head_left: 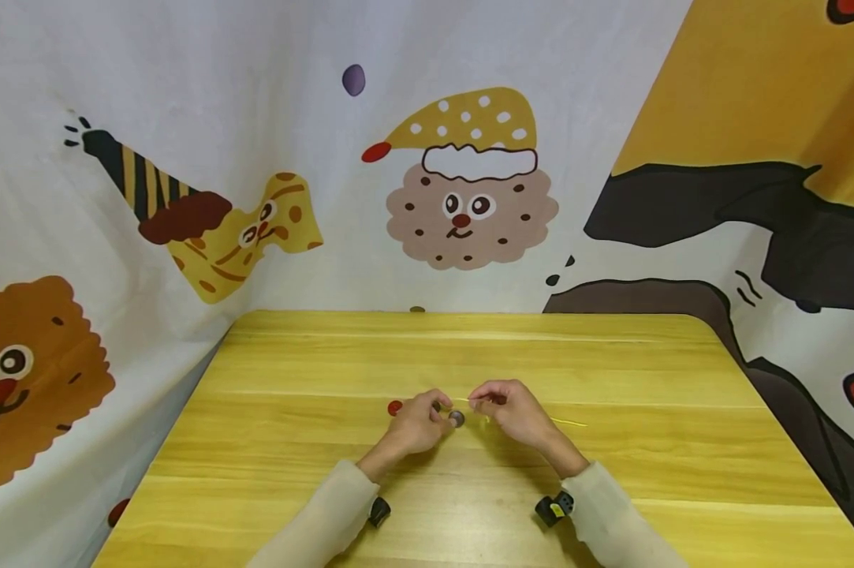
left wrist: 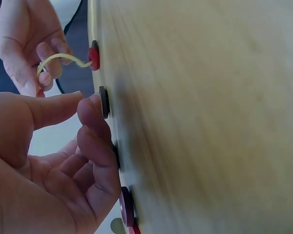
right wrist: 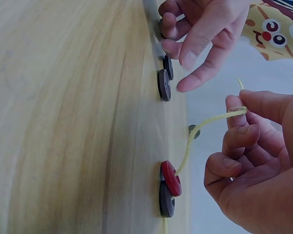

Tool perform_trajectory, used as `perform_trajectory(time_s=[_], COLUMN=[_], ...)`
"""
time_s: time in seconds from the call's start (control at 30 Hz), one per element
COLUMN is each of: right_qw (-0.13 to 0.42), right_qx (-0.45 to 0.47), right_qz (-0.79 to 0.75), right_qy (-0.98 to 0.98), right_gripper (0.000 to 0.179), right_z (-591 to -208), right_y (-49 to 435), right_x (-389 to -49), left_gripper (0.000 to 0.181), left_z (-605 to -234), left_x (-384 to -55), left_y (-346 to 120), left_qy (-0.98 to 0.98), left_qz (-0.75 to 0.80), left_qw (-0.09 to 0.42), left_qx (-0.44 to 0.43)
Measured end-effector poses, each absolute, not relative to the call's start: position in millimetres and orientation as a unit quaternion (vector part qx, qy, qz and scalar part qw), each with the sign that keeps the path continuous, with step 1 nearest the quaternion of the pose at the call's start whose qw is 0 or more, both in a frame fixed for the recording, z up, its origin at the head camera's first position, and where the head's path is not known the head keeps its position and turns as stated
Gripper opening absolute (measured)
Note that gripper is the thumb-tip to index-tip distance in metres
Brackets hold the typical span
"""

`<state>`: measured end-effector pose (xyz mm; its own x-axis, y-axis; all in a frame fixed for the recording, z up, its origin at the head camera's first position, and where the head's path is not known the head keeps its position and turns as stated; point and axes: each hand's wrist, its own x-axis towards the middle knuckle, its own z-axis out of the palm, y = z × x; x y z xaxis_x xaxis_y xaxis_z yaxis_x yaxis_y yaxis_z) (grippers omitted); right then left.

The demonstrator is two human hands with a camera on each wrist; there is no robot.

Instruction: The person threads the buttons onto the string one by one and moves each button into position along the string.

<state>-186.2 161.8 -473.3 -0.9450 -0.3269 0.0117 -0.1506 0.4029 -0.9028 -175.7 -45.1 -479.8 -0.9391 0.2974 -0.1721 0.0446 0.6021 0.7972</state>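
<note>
Cartoon-printed cloth hangs behind a wooden table. Thumb and fingertip of the right hand pinch a yellow cord, which arcs down to a red button lying against a dark button on the table. Nearby, the left hand holds nothing, thumb and forefinger apart, beside more dark buttons. Another red button lies beyond it.

The right hand pinches yellow cord meeting a red button.
</note>
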Motion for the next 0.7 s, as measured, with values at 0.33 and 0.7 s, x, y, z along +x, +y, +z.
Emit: perform_trajectory(time_s=[0.33,0.7], right_qw=[0.088,0.089], right_qx=[-0.145,-0.147], right_qz=[-0.533,-0.53], right_qy=[0.829,0.83], right_gripper=[0.014,0.011], right_z=[-476.3,-443.5], right_y=[163.3,157.3], right_x=[-187.0,-170.6], left_gripper=[0.026,0.019], left_z=[-480.4,-478.3], left_x=[-176.8,-178.3], left_y=[-40.8,-35.7], left_qy=[0.907,0.92], left_qz=[0.381,0.351], left_qw=[0.143,0.141], left_qx=[0.105,0.098])
